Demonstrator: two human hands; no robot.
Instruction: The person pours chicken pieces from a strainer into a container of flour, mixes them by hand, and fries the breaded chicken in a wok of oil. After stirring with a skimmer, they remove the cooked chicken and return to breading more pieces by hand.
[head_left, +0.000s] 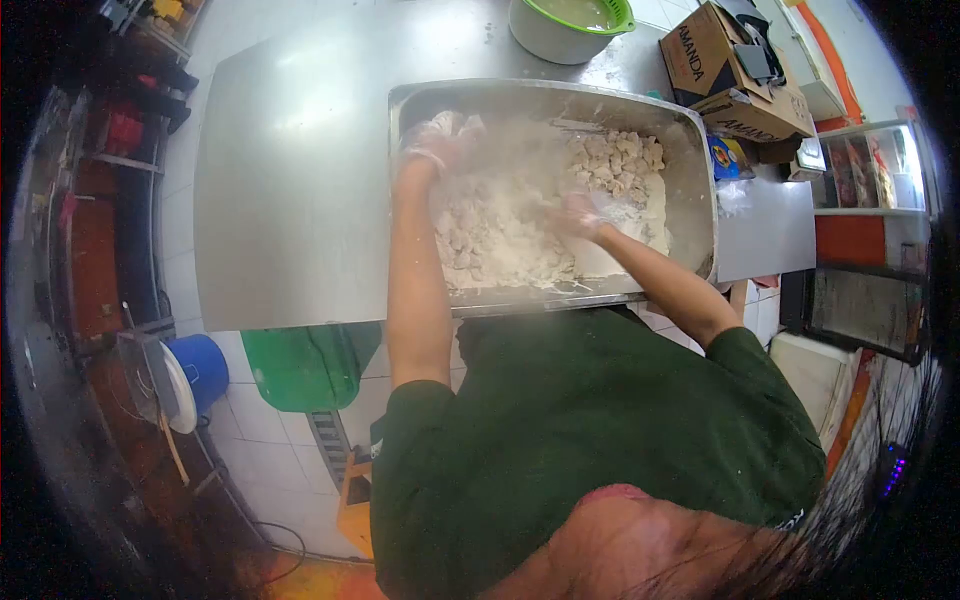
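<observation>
The worktop left of the tray offered a wide open approach, though the tray's raised walls had to be crossed. Past its far rim stood a bucket; a cardboard box blocked the far right corner. The person's shirt closed off the near side, and both forearms spanned the near rim.

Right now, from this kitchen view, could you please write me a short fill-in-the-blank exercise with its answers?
1. In the large rectangular metal tray of pale, powder-coated pieces, the plastic-gloved hand nearer the brown cardboard box is the person's ____ hand.
2. That box bears the printed word ____.
3. The person's dark short-sleeved shirt is ____.
4. The round bucket at the picture's left is ____.

Missing words: right; AMANDA; green; blue.
</observation>
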